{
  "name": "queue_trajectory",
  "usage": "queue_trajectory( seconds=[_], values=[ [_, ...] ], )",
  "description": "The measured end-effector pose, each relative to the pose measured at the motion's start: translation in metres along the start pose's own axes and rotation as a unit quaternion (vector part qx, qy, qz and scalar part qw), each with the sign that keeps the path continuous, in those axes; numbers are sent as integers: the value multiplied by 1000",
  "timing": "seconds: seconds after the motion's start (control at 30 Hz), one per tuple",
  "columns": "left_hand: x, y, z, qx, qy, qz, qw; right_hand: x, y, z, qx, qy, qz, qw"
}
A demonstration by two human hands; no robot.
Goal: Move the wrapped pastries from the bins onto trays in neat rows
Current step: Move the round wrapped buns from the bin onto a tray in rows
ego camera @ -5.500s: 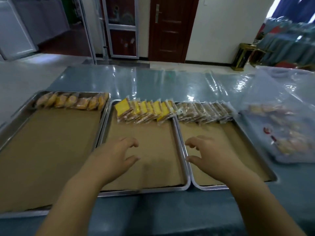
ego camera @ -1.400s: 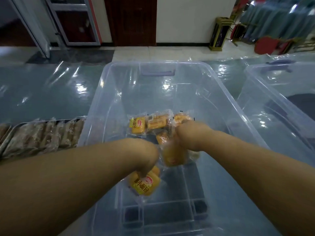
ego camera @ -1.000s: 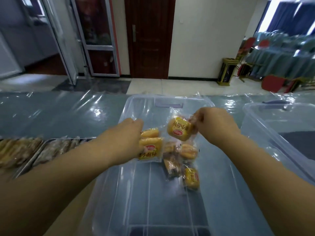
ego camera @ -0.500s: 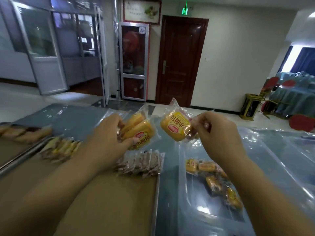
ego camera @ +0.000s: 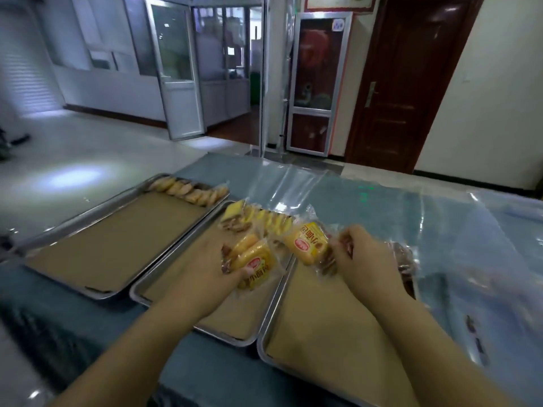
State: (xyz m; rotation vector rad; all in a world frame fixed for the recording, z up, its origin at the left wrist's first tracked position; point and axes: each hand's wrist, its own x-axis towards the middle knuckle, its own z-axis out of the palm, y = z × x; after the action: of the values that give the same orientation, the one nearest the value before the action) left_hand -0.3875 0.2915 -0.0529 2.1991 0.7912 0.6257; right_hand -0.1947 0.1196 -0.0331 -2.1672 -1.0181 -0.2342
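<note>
My left hand (ego camera: 205,268) grips a small stack of wrapped yellow pastries (ego camera: 255,258) above the middle tray (ego camera: 164,277). My right hand (ego camera: 364,259) pinches one wrapped yellow pastry (ego camera: 308,245) by its wrapper edge, over the seam between the middle tray and the right tray (ego camera: 264,333). A row of yellow pastries (ego camera: 264,218) lies along the middle tray's far edge. The left tray (ego camera: 73,224) carries a row of pale pastries (ego camera: 188,190) at its far end. All three trays are lined with brown paper.
The trays sit side by side on a blue table under shiny plastic sheeting (ego camera: 367,207). A clear plastic bin (ego camera: 484,289), blurred, stands at the right beside the right tray. Darker wrapped pastries (ego camera: 402,257) show behind my right hand. Doors and a tiled floor lie beyond.
Both hands took pastries from the bin and carried them left, lowering them over the trays. The view has swung from the bin to the three trays.
</note>
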Motion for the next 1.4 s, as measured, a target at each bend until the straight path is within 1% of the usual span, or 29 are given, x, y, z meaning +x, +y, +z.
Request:
queue_trajectory(
  seconds=[0.07,0.17,0.27,0.33,0.43,0.53,0.6,0.8,0.87,0.93,1.03,1.1,1.27,1.33,1.4],
  values=[
    [0,-25,-8,10,8,-30,999,-1,-12,27,19,-26,0,999],
    [7,-58,-22,34,16,-66,997,1,-28,69,65,-81,34,994],
    [21,-93,-35,42,8,-78,996,12,-39,114,66,-120,54,989],
    [38,-117,-45,46,-6,-83,995,23,-47,145,60,-119,62,989],
    [72,-155,-62,18,-25,-108,994,44,-60,192,60,-113,68,989],
    [106,-187,-82,-5,-20,-131,991,68,-78,234,79,-114,74,987],
    [126,-207,-94,5,-13,-129,992,84,-90,259,87,-114,69,987],
    [168,-261,-115,37,-25,-143,989,121,-121,315,109,-120,61,985],
    [179,-276,-119,35,-29,-154,987,131,-130,330,101,-128,63,985],
    [194,-290,-122,33,-30,-160,986,142,-139,344,93,-120,58,987],
    [227,-308,-127,49,0,-146,988,164,-152,370,85,-98,56,990],
    [254,-320,-129,44,1,-138,990,179,-161,391,80,-93,58,991],
    [327,-353,-131,45,-40,-138,989,215,-184,447,72,-75,76,992],
    [352,-365,-131,64,-69,-123,988,228,-187,468,77,-75,102,989],
    [373,-377,-128,82,-76,-99,989,240,-188,488,89,-91,130,983]
  ],
)
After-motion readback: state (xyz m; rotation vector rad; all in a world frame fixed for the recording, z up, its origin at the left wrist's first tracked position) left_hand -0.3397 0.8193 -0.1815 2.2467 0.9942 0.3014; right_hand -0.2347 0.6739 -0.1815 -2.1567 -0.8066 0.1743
